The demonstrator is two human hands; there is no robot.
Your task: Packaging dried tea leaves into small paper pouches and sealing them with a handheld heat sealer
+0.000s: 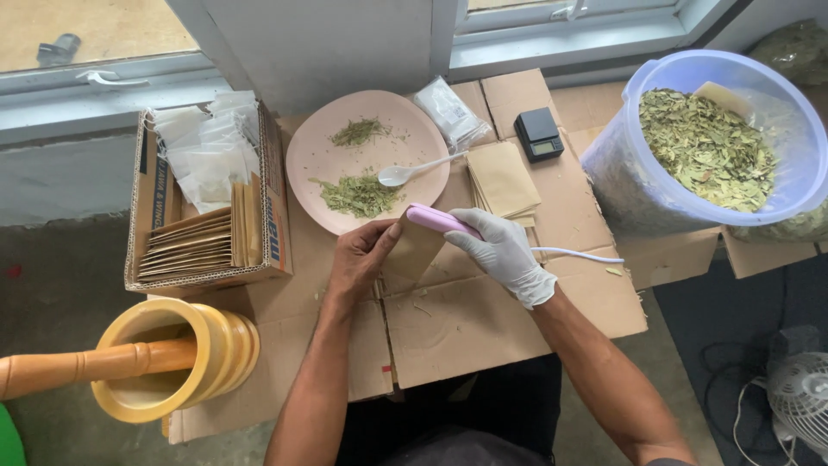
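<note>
At the centre of the frame the bare left hand grips a small brown paper pouch by its left edge, holding it tilted over the flattened cardboard that covers the work surface. The gloved right hand is closed around a pink handheld sealer, its nose clamped on the pouch's upper edge and its white cord trailing right.

For a clean seal, the pouch mouth probably needs to lie flat and wrinkle-free between the sealer's lips, with no leaf crumbs caught in the seam. The left hand should keep the paper taut while the right presses evenly along the whole edge.

Just above the hands sits a pink plate with two small heaps of crushed green leaf and a white spoon. A stack of empty pouches and a small black scale lie to the right. At upper right a plastic tub holds dried leaves. At left, a cardboard box holds more pouches and sachets, with a yellow mortar and wooden pestle at lower left.
</note>
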